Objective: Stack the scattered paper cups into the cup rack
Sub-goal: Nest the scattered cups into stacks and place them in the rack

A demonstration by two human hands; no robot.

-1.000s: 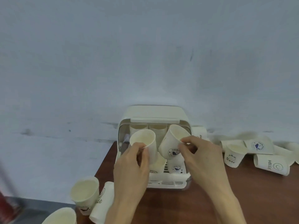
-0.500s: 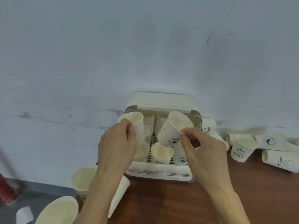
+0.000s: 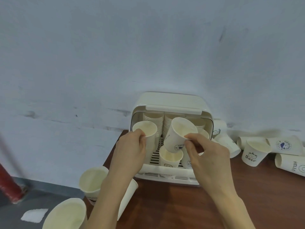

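Since a second ago: both hands risen and spread a little apart in front of the cup rack (image 3: 171, 103), left-hand cup shifted further left, right-hand cup tipped more steeply.

Straight ahead of both hands, against the pale wall (image 3: 115, 55): cream cup rack with lid raised, tall nested cup stacks (image 3: 155, 119) at its back, slatted tray at its front.

Under the forearms: brown wooden table (image 3: 181, 204), rack resting on it.

Left hand (image 3: 130, 152): fingers curled round a plain paper cup (image 3: 146, 131), held upright, mouth toward the camera, at the rack's left front.

Right hand (image 3: 208, 156): thumb and fingers pinching the rim of a whale-print cup (image 3: 176, 136), tilted left, its base just above an upright cup (image 3: 170, 157) standing on the tray between the two hands.

Right of the right hand, well apart: loose cups on the table, among them an upright "Bear" cup (image 3: 253, 155), a "HELLO" cup (image 3: 292, 164) on its side, and a whale-print cup on its side (image 3: 283, 145).

Below and left of the left hand: two upright cups, one near the wrist (image 3: 92, 180) and one at the frame's bottom edge (image 3: 66, 215), plus one lying cup (image 3: 127, 197) beside the left forearm.

Far left: red post (image 3: 8, 184), blurred; white scrap (image 3: 34, 215) on the grey floor.
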